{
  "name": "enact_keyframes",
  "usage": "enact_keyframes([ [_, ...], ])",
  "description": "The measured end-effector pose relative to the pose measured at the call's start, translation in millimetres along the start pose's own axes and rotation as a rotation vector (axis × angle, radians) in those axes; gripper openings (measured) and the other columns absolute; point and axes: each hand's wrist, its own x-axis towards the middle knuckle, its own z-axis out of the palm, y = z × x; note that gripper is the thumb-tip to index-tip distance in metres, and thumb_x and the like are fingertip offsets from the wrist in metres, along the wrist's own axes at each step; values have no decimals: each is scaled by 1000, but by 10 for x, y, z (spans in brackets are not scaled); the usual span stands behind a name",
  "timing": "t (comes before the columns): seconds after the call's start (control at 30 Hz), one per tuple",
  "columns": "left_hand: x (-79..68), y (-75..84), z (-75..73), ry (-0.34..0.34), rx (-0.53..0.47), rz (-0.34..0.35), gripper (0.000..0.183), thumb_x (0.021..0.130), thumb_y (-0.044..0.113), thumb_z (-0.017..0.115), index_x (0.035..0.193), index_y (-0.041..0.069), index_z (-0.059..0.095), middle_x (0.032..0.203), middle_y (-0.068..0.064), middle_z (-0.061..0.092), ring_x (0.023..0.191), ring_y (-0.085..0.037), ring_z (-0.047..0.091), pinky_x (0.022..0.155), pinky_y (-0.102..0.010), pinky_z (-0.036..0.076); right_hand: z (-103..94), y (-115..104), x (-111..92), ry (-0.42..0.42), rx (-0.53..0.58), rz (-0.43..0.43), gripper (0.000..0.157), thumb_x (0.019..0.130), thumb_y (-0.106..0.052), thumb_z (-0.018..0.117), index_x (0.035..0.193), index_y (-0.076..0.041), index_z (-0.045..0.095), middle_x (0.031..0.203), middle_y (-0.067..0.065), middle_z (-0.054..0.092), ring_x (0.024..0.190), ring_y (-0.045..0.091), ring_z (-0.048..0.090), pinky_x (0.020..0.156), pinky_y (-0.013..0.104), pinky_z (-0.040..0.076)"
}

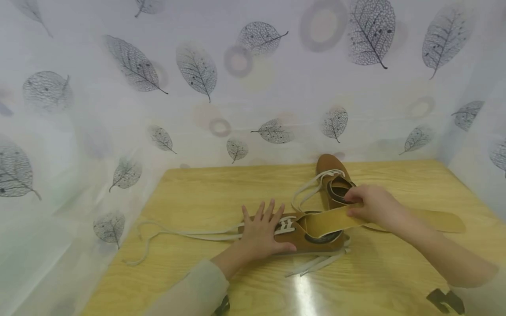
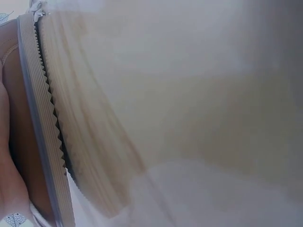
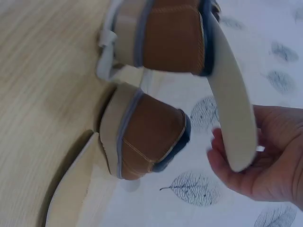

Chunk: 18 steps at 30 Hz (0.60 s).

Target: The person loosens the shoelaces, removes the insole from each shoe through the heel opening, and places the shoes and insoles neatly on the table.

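Observation:
A brown lace-up shoe (image 1: 312, 243) lies on its sole, toe pointing left. Spread fingers of my left hand (image 1: 258, 235) press on its toe and lower lacing. My right hand (image 1: 373, 204) pinches the heel end of a tan insole (image 1: 332, 219). The insole's front part is inside the shoe opening, hidden there, while the rest slants up out of it. In the right wrist view the insole (image 3: 233, 104) curves from the shoe's collar to the thumb and fingers.
A second brown shoe (image 1: 329, 164) stands behind, toe pointing away. Another insole (image 1: 442, 220) lies on the wooden table (image 1: 205, 184), right of the shoes, partly behind my right forearm. Long pale laces (image 1: 178, 232) trail left. A leaf-patterned sheet (image 1: 276, 87) rises behind.

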Motion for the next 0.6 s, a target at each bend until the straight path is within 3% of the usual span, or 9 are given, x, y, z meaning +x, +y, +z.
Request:
enact_keyframes([
  [0.13, 6, -1, 15, 6, 3, -4, 111, 69, 90, 33, 153, 24, 6, 159, -9, 8, 144, -36, 14, 101, -79, 4, 159, -98, -41, 275, -301, -437, 28, 56, 1, 82, 80, -5, 69, 83, 9, 63, 77, 28, 59, 68, 44, 52],
  [0.2, 9, -2, 15, 9, 0, 0, 111, 69, 90, 33, 153, 24, 6, 159, -9, 8, 144, -36, 14, 100, -79, 4, 222, -137, -65, 329, -401, -561, 28, 55, 3, 78, 79, -6, 68, 83, 7, 63, 76, 25, 57, 65, 38, 53],
  [0.33, 8, 1, 5, 9, -4, 3, 110, 70, 90, 34, 153, 23, 6, 159, -10, 8, 144, -36, 13, 101, -79, 4, 303, -199, -111, 302, -542, -660, 19, 73, 1, 55, 85, -6, 67, 84, 5, 63, 75, 21, 57, 61, 32, 53],
  [0.43, -1, 3, -6, 8, -4, 1, 110, 70, 89, 34, 153, 23, 6, 159, -10, 9, 144, -36, 13, 101, -79, 3, 345, -220, -134, 271, -621, -721, 29, 83, -11, 39, 90, -9, 67, 86, 4, 64, 76, 21, 59, 63, 31, 53],
  [0.6, -9, 1, -12, 12, 3, 4, 110, 71, 89, 34, 153, 22, 6, 159, -10, 9, 143, -37, 14, 101, -79, 5, 389, -198, -177, 246, -742, -811, 30, 85, -28, 44, 97, -11, 65, 87, 3, 63, 75, 19, 56, 63, 31, 48],
])
